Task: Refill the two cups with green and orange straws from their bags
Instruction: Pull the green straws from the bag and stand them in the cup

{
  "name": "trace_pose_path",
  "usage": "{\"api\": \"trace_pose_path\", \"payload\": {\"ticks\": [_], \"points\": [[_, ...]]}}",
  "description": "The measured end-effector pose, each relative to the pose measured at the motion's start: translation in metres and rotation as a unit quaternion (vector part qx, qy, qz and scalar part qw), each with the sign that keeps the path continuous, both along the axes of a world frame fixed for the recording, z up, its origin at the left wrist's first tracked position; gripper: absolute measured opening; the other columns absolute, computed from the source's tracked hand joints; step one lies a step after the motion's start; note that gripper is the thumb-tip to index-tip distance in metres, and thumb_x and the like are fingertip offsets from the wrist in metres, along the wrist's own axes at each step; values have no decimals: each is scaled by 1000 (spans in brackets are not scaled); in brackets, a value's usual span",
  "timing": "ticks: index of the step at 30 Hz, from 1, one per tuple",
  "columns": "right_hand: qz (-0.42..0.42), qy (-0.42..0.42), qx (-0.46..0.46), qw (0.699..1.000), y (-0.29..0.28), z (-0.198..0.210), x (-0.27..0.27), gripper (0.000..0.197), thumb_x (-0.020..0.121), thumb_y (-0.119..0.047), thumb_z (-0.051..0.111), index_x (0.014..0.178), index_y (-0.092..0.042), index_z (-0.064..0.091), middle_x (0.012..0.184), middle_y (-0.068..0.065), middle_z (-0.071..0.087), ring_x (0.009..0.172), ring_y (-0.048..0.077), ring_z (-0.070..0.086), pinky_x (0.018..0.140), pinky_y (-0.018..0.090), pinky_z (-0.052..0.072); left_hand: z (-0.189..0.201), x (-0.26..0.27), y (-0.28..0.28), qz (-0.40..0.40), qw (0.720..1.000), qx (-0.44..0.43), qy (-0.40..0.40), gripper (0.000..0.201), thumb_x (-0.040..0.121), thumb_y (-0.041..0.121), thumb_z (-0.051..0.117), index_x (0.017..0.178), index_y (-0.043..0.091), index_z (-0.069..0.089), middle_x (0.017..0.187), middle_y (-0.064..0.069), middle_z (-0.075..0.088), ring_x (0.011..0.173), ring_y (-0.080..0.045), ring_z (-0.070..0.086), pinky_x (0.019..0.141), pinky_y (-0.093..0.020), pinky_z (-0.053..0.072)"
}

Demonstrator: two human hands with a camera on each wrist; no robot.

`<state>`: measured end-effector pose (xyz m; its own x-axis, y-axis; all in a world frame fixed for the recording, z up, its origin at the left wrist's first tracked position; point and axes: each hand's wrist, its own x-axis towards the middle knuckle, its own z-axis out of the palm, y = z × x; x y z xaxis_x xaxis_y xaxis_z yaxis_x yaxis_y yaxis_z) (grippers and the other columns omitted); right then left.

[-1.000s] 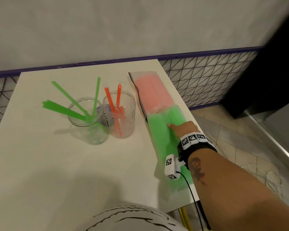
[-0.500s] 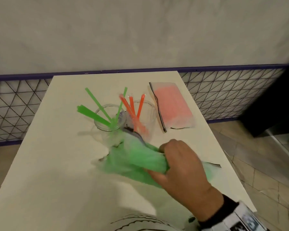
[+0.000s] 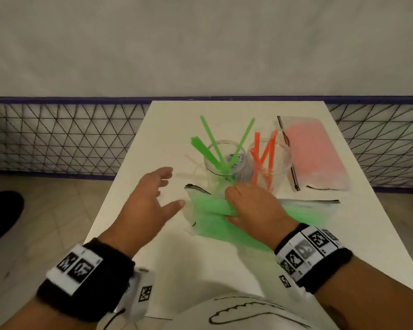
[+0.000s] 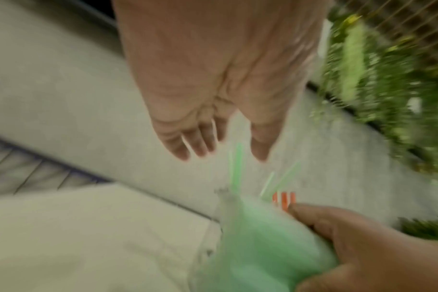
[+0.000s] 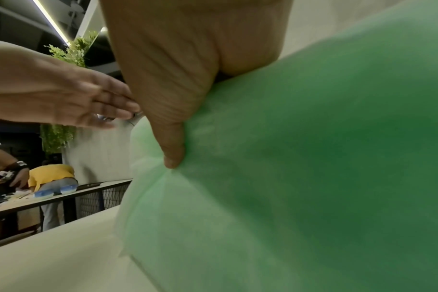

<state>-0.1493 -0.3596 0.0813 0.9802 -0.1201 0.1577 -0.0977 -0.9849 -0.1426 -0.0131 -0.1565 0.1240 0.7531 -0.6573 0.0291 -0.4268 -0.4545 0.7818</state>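
Two clear cups stand mid-table: the left cup (image 3: 221, 167) holds several green straws (image 3: 209, 141), the right cup (image 3: 271, 166) holds orange straws (image 3: 258, 148). My right hand (image 3: 250, 208) grips the bag of green straws (image 3: 210, 210) just in front of the cups, thumb pressed into the plastic (image 5: 173, 150). The bag's zip end (image 3: 197, 188) points left. My left hand (image 3: 153, 201) hovers open beside that end, fingers spread (image 4: 198, 146), touching nothing. The bag of orange straws (image 3: 312, 153) lies flat to the right of the cups.
The white table (image 3: 138, 246) is narrow, with edges close on both sides. A wire-mesh railing (image 3: 57, 139) and a grey wall run behind it. People stand at another table (image 5: 38, 199) in the background of the right wrist view.
My right hand picked the green bag off the table's right side and carried it to the front of the cups. My left hand has come into view beside it. The head view shifted.
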Motion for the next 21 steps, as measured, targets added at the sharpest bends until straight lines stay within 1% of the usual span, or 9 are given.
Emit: {"api": "trace_pose_path", "payload": {"ticks": [1,3,5,8,11,14,17,19,21], "points": [[-3,6,-2,1000,-1,-1,1,49,62,-37,86,90,-15,54,85,4,60,74,25,58,58,31,44,-6,4,-16,39,997,-24,61,63,83,22,75,136,28,42,125,17,50,113,1,50,95,-18,39],[-7,18,-12,1000,-3,-3,2,49,63,-38,85,92,-15,53,88,4,59,76,25,57,61,32,44,-26,7,-40,65,975,-41,209,52,90,28,67,136,21,44,129,9,53,118,-9,52,100,-27,40],[-8,32,-17,999,-4,-3,2,52,61,-37,87,93,-15,52,88,4,59,76,25,56,62,33,45,-45,7,-53,90,940,-70,321,30,96,27,58,123,13,56,120,-2,64,112,-18,59,99,-31,46],[-1,54,-7,998,-4,1,7,55,62,-41,85,98,-14,52,93,4,58,82,25,55,69,36,47,-62,6,-58,125,895,-139,405,18,98,19,55,102,3,61,101,-14,70,88,-20,69,78,-26,57],[8,52,27,998,4,7,19,52,78,-50,71,113,-14,56,107,4,57,98,24,53,83,38,47,-64,6,-58,148,880,-176,415,12,93,14,63,89,4,58,88,-14,65,76,-17,66,65,-19,57],[9,13,96,995,20,12,43,33,96,-30,55,121,-9,59,107,10,62,99,29,57,84,38,46,-59,5,-60,128,865,-220,432,5,90,1,62,87,5,60,80,-7,68,71,-11,67,66,-17,55],[9,17,122,992,30,16,63,19,91,-7,53,106,-4,64,95,13,59,87,32,58,72,40,49,-56,2,-61,91,866,-245,427,13,90,-10,55,97,-1,61,89,-10,66,77,-14,66,70,-19,56],[3,17,130,991,31,21,71,20,88,-5,53,103,-4,67,96,14,57,87,30,57,68,33,44,-53,0,-60,85,866,-262,417,21,89,-15,52,103,-1,58,92,-12,65,77,-14,67,69,-21,56],[-5,43,101,994,33,24,75,25,90,-6,52,110,-5,66,104,14,56,93,29,58,66,29,35,-51,-3,-60,99,865,-275,408,31,88,-20,47,103,6,51,86,-10,66,72,-14,66,65,-21,56]]}}
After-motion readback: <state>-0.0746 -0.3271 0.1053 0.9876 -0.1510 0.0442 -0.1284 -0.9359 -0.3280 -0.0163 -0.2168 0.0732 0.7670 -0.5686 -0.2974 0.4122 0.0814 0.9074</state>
